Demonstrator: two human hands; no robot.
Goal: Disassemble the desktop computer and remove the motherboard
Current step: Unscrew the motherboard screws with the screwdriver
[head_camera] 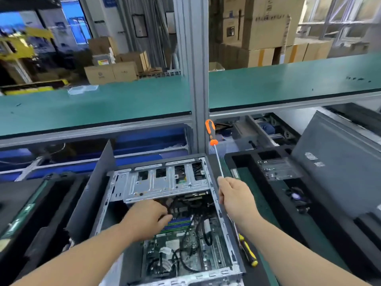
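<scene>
An open desktop computer case (221, 221) lies on its side in front of me, with a silver drive cage (165, 182) across its far end. The green motherboard (185, 244) shows inside, with memory sticks (179, 223) and black cables. My left hand (147, 218) reaches into the case beside the memory sticks, fingers curled; what they touch is hidden. My right hand (235, 197) grips the metal shaft of a long screwdriver (215, 153), held by its lower end with the orange and black handle pointing up and away.
A removed dark side panel (90, 195) leans at the case's left. A yellow and black tool (248, 252) lies right of the case. A black foam tray (233, 159) on the right holds a drive bracket (280, 168) and a fan (295, 196). A grey panel (338, 162) leans far right.
</scene>
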